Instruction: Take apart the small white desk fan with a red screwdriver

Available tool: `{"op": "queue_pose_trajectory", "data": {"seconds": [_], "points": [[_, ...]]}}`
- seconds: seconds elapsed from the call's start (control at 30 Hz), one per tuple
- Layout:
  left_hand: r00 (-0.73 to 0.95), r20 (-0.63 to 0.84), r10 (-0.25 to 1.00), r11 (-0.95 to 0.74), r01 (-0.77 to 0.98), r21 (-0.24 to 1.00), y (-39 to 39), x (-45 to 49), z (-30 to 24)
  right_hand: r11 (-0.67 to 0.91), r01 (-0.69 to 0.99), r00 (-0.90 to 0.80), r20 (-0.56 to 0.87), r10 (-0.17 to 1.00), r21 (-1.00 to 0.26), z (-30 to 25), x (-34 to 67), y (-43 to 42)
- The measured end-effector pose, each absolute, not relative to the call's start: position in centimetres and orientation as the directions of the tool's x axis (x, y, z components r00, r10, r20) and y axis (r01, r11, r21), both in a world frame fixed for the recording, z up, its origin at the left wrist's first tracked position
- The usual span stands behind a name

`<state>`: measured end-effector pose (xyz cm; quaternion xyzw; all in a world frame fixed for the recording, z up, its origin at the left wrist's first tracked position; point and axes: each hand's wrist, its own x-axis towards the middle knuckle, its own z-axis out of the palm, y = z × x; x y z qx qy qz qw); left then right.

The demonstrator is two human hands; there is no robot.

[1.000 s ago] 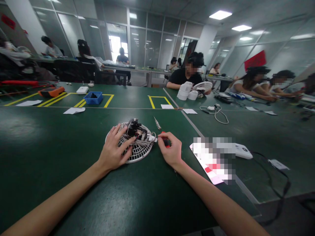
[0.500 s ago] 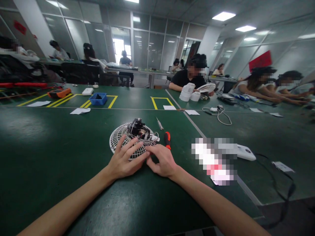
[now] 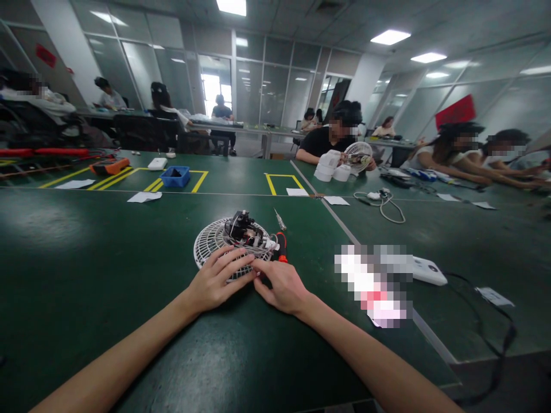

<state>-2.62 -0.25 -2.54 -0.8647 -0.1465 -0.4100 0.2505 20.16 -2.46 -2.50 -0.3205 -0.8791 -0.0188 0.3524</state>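
Observation:
A round white fan grille (image 3: 205, 244) lies on the green table before me, with a black motor and wiring assembly (image 3: 241, 226) on top of it. My left hand (image 3: 217, 281) is draped over the near left part of the grille, fingers close together and curved over its rim; its thumb is hidden. At the near right rim, my right hand (image 3: 282, 284) is closed in a pinch, thumb and forefinger at the grille's edge beside the left fingertips. Touching or close to the grille's right side is a red and black screwdriver (image 3: 282, 248). A small clear-handled screwdriver (image 3: 280, 220) lies just beyond.
Right of my arm are a blurred-out bright object (image 3: 379, 292) and a white power strip (image 3: 428, 271) with a black cable. A blue bin (image 3: 175, 176) and an orange meter (image 3: 109, 166) stand far left. Across the table, a co-worker (image 3: 329, 140) holds another fan grille (image 3: 358, 155).
My left fingers have drawn together and lower on the grille. The red and black screwdriver has shifted left, against the grille's right side. The co-worker's grille has tipped more upright.

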Motion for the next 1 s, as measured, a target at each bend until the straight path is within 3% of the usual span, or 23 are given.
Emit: {"op": "queue_pose_trajectory", "data": {"seconds": [0.27, 0.4, 0.53, 0.63, 0.73, 1.0], "points": [[0.613, 0.789, 0.039, -0.824, 0.467, -0.322, 0.0, -2.9, -2.4, 0.787, 0.561, -0.535, 0.613, 0.581, -0.256, -1.6, 20.3, -2.6], [0.547, 0.833, 0.086, -0.808, 0.527, -0.263, 0.1, -2.5, -2.3, 0.641, 0.643, -0.279, 0.651, 0.706, -0.419, -0.9, 21.4, -1.9], [0.504, 0.856, 0.110, -0.812, 0.543, -0.215, 0.0, -2.3, -2.0, 0.302, 0.720, 0.035, 0.468, 0.883, -0.624, -0.5, 23.1, -0.5], [0.510, 0.851, 0.128, -0.822, 0.534, -0.197, -0.1, -2.3, -1.9, 0.107, 0.756, 0.077, 0.250, 0.965, -0.646, -0.4, 23.7, 0.2], [0.520, 0.843, 0.138, -0.831, 0.524, -0.188, -0.1, -2.3, -1.9, 0.057, 0.784, 0.034, 0.135, 0.990, -0.618, -0.3, 23.7, 0.5], [0.523, 0.836, 0.167, -0.827, 0.535, -0.169, 0.0, -2.3, -1.9, 0.017, 0.788, 0.026, 0.061, 0.998, -0.616, 0.4, 23.7, 0.7]]}}
